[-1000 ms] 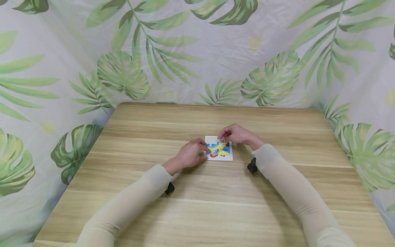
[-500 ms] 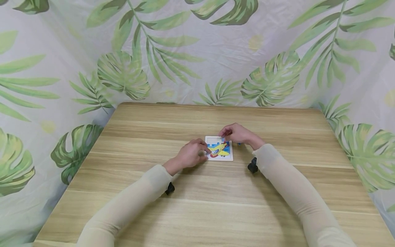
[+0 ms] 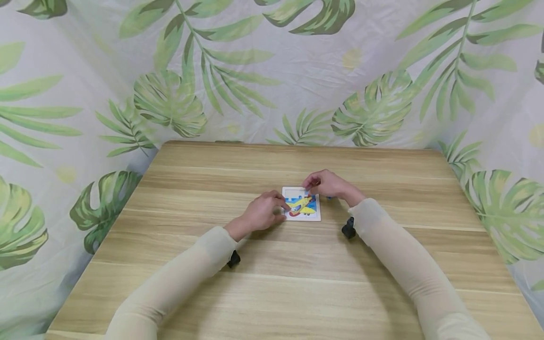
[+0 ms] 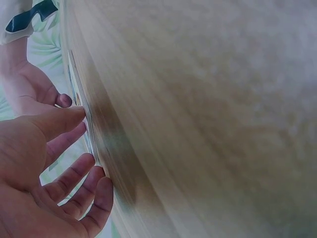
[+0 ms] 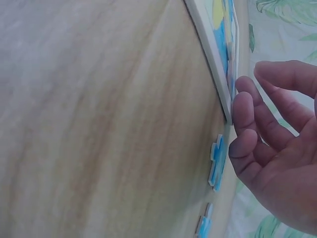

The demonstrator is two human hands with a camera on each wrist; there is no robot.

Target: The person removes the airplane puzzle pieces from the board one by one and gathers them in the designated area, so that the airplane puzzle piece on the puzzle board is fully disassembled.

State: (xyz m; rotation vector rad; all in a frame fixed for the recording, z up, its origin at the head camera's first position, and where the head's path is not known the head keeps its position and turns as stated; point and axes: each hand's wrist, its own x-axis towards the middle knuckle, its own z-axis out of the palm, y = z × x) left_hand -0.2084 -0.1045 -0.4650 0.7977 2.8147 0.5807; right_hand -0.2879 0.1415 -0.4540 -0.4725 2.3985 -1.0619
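A small square jigsaw puzzle (image 3: 303,211) with a yellow airplane on blue lies in a white-edged tray on the table. Bare backing shows in its upper left part. My left hand (image 3: 263,211) rests at the tray's left side, thumb near the lower edge and fingertips over the picture. At the upper right corner, my right hand (image 3: 325,184) has bent fingers touching the puzzle, hiding that corner. In the right wrist view the thumb stands apart from the lower fingers, and no piece shows between them. A loose blue puzzle piece (image 5: 216,163) lies beside the tray, under the right hand.
Another blue puzzle piece (image 5: 203,225) lies further out on the wood-grain table (image 3: 272,283). A leaf-patterned cloth (image 3: 306,71) hangs behind and around the table. Black wrist cameras sit beneath both sleeves.
The right hand has shifted very slightly right at the puzzle's upper corner, and a little more of the airplane's tail shows. The left hand has stayed in place.
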